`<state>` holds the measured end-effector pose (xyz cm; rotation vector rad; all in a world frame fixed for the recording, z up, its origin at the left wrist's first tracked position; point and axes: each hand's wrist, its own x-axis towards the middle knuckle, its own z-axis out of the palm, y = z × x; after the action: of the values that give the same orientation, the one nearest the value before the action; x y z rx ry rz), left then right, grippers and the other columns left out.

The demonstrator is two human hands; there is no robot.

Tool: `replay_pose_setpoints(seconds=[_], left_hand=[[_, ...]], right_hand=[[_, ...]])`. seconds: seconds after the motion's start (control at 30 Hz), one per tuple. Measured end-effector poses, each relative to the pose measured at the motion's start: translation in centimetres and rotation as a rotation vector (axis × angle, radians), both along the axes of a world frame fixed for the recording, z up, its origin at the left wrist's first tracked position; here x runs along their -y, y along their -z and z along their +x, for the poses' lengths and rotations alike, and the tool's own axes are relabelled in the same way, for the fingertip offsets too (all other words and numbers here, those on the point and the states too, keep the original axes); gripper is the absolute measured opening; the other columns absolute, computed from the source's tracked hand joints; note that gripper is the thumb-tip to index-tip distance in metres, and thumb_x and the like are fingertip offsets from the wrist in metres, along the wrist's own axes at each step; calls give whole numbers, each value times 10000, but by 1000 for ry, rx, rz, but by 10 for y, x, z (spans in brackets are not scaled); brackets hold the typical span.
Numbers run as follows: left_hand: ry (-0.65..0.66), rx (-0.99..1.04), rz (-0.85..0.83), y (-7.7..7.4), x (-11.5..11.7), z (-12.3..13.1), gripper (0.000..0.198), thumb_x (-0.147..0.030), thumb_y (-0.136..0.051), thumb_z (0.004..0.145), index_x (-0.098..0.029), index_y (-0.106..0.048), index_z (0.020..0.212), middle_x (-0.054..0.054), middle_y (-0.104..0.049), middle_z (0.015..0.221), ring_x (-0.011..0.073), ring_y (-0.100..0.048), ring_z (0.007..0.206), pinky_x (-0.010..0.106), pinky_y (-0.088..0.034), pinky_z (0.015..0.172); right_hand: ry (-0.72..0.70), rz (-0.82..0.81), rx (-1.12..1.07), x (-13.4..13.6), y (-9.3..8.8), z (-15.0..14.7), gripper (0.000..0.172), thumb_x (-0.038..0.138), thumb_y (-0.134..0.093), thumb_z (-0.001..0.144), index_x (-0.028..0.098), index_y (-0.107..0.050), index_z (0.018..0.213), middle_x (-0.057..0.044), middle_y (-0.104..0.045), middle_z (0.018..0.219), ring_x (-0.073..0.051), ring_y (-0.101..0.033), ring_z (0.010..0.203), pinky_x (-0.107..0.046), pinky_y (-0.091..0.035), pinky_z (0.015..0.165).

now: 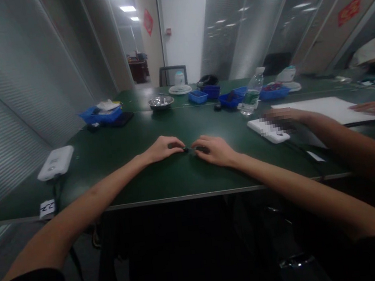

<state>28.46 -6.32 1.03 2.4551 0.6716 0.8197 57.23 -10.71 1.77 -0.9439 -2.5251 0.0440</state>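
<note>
My left hand [163, 148] rests low over the green table, its thumb and fingertips pinched on a small black piece [186, 149]. A short, thin, pale bit shows beside that piece, in the narrow gap between my hands. Facing it, my right hand [214, 150] is curled with its fingertips together at the other end of the pale bit. Whatever lies inside the right fingers is hidden, and the small parts are too blurred to name.
A steel bowl [161, 102] with small pieces stands ahead, blue trays [198, 96] behind it. A water bottle [253, 92] is upright at right. A white device [55, 163] lies left; a co-worker's hand [283, 116] is over another white device [265, 131].
</note>
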Motion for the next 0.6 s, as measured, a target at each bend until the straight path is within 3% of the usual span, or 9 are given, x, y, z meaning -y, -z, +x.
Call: replay_pose_setpoints(seconds=[0.6], left_hand=[[66,49,-10,4,-3,2,222,-314,-774,950,-193,-833,1127,95,-791,1074,215,-740,979,322,-537,909]], right_hand=[[-83,-14,38,-3,1,-9,312,375,-495,1084,243,-646,1323,-92,-672,1155,-211,-646,910,-335,-494,791]])
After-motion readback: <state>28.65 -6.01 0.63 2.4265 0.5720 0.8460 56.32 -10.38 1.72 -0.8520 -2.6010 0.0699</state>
